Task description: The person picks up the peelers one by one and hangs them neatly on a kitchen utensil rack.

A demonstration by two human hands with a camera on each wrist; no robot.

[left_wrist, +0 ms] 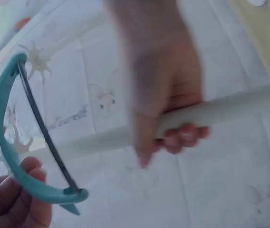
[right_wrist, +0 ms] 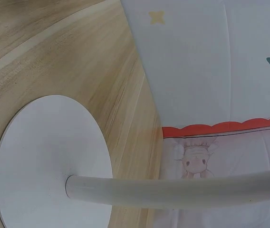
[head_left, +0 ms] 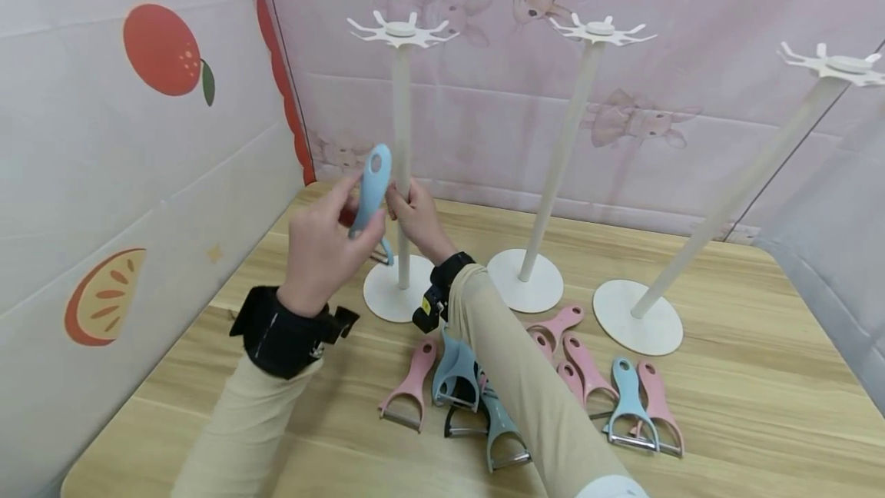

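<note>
A light blue peeler (head_left: 373, 187) is held in my left hand (head_left: 323, 240), its holed handle end pointing up and its blade end low. The left wrist view shows its curved frame and metal blade (left_wrist: 44, 128) close up, with fingers around the frame. My right hand (head_left: 420, 221) grips the white pole of the left stand (head_left: 402, 106) around its middle; the left wrist view shows the fingers curled round it. The stand's round base (right_wrist: 44, 156) rests on the table, and its top carries a ring of upturned hooks (head_left: 401, 33) with nothing hanging.
Two more hook stands, a middle one (head_left: 563, 152) and a right one (head_left: 733, 183), stand along the back. Pink peelers (head_left: 415, 375), blue peelers (head_left: 628, 398) and a dark-framed one (head_left: 465, 429) lie on the wooden table (head_left: 332, 452), partly under my right forearm. Printed cloth walls surround it.
</note>
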